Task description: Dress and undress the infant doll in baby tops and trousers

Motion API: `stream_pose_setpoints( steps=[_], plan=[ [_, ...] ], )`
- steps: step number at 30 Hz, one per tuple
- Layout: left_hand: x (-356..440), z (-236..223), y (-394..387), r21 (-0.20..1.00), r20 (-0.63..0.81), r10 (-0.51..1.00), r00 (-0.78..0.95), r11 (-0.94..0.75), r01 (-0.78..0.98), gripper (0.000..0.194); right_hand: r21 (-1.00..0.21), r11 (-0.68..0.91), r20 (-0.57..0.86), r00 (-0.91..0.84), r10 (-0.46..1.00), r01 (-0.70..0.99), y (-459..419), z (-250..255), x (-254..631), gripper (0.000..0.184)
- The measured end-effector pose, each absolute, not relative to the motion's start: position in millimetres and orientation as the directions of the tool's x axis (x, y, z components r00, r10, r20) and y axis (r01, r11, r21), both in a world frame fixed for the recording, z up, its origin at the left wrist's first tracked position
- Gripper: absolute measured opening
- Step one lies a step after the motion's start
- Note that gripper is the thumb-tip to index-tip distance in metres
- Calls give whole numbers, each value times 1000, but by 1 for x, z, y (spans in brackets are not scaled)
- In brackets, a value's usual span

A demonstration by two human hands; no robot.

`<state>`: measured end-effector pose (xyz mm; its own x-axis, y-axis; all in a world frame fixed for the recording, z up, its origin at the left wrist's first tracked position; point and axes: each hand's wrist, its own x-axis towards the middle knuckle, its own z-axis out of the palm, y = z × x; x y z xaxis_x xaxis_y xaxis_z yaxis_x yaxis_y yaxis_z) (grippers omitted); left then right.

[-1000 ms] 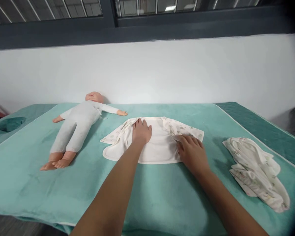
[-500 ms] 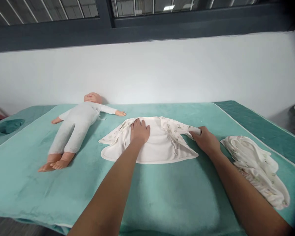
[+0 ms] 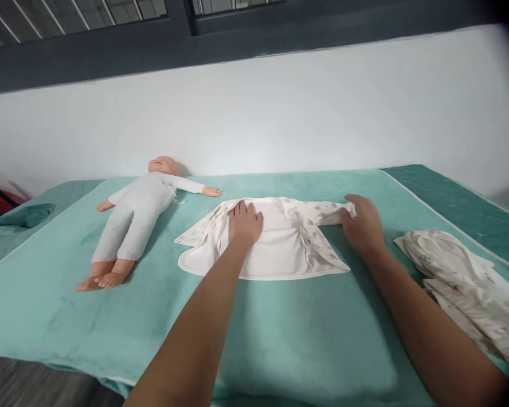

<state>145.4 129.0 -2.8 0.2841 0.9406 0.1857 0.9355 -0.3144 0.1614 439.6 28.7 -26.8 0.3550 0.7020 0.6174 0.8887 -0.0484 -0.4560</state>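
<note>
A white baby shirt (image 3: 275, 240) with a small print lies spread open on the green bed cover, its plain inner side facing up. My left hand (image 3: 245, 224) rests flat on its upper left part, fingers stretched out. My right hand (image 3: 365, 226) grips the cuff of the right sleeve between thumb and fingers; the sleeve stretches out sideways. The left sleeve slants down toward the left.
A baby doll (image 3: 138, 209) in a white bodysuit lies on its back at the left. At the right is a pile of folded white printed baby clothes (image 3: 462, 277). A white wall (image 3: 254, 118) rises behind the green-covered bed (image 3: 314, 333).
My right hand has moved up and outward with the cuff, and the right sleeve is straighter. My left hand stays on the shirt. The view has tilted slightly.
</note>
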Motion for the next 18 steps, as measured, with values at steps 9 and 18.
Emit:
stream_pose_setpoints(
  steps=[9,18],
  plan=[
    [143,-6,129,169,244,924,294,-340,925,48,-396,-74,457,267,848,915,32,-40,424,40],
    [142,-6,130,192,271,916,296,-353,916,44,-702,-409,257,743,617,583,27,-24,448,37]
  ],
)
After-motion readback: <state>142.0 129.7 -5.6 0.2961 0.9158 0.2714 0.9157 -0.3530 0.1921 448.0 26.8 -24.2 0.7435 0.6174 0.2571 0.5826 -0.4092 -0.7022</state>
